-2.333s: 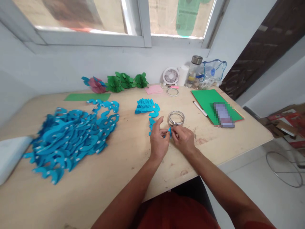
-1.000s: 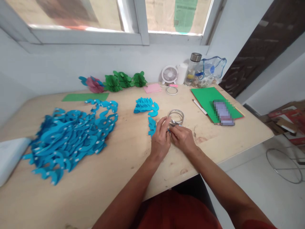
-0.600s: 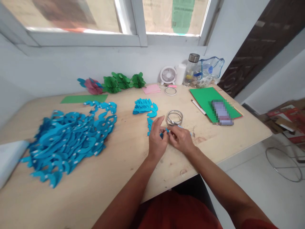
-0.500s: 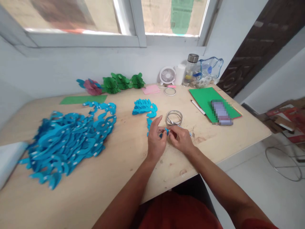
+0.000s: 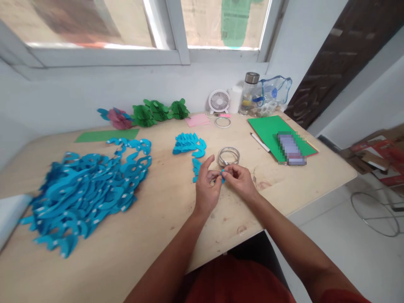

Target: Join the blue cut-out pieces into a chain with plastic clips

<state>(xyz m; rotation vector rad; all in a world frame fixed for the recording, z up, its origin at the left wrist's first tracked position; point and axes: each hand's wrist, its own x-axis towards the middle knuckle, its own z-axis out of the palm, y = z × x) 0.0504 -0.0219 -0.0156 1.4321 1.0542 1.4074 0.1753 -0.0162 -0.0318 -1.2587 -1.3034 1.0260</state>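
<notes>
Head view: both hands pinch one small blue paper piece at frame centre.

My left hand (image 5: pixel 206 189) and right hand (image 5: pixel 240 182) meet fingertip to fingertip, closed on the blue paper piece (image 5: pixel 222 175) just above the wooden table (image 5: pixel 164 219); the tape roll (image 5: pixel 228 157) lies just beyond, and loose blue cutouts (image 5: pixel 195 167) sit beside my left fingers. Risk, as I judge it: the scrap is tiny, so an uneven pinch could crease or drop it among those cutouts. Against the frame half a second earlier, the hands sit slightly lower in frame and the large blue chain (image 5: pixel 85 189) at left has shifted down with the camera; the grip is unchanged.
</notes>
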